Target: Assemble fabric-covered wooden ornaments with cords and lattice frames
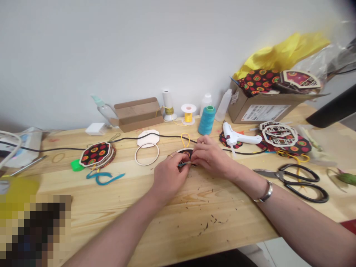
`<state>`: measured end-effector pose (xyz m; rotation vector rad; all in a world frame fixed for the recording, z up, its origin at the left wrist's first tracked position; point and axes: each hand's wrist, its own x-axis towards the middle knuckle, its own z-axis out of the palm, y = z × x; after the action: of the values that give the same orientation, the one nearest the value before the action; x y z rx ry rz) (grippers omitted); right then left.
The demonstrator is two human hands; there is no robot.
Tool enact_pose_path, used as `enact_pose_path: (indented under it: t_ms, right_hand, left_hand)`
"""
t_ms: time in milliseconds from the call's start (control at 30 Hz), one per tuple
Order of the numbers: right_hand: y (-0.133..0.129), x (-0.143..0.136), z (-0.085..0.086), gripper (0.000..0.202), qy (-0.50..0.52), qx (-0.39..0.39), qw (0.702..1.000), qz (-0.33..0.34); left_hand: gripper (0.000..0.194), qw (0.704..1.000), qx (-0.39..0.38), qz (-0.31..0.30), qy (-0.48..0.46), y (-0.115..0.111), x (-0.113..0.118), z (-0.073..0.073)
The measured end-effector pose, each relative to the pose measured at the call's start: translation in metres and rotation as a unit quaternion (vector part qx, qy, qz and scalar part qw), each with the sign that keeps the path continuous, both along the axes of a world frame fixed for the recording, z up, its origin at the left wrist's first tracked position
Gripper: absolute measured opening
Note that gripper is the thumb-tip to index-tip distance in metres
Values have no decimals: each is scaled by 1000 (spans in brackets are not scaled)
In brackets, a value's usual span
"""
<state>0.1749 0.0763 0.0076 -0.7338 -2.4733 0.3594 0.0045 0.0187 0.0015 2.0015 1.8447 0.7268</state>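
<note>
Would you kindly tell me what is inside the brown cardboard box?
Dark, red-patterned fabric and a fan-shaped, pale-framed piece show at its open top, a yellow sheet behind them; these and the walls of the box hide anything deeper.

Looks forward and down from the head, above the near edge of the surface (pixel 236 222), close to left hand (pixel 171 173) and right hand (pixel 210 157), facing the far edge and wall (pixel 125 48).

The left hand (pixel 170 175) and right hand (pixel 213 157) nearly meet, fingers (pixel 198 152) curled, forearms (pixel 122 222) angled inward.
</note>
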Motion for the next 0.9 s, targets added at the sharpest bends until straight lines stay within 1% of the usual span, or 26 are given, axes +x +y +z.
enact_pose_path:
  t_ms: [233,433,700,900]
  right_hand:
    - [-3,-1,2,17,-23,39,999,-6]
    - [-3,-3,-3,20,-47,84,995,-14]
    - [-3,-3,-7,17,-53,114,992,-23]
    - [-2,-3,-9,11,-73,138,988,-21]
  left_hand:
    - [12,1000,0,-1,1,-1,-1,1]
    - [12,1000,1,-2,2,0,-1,2]
    - [12,1000,-4,0,7,0,0,4]
    - [12,1000,1,-3,-4,0,0,2]
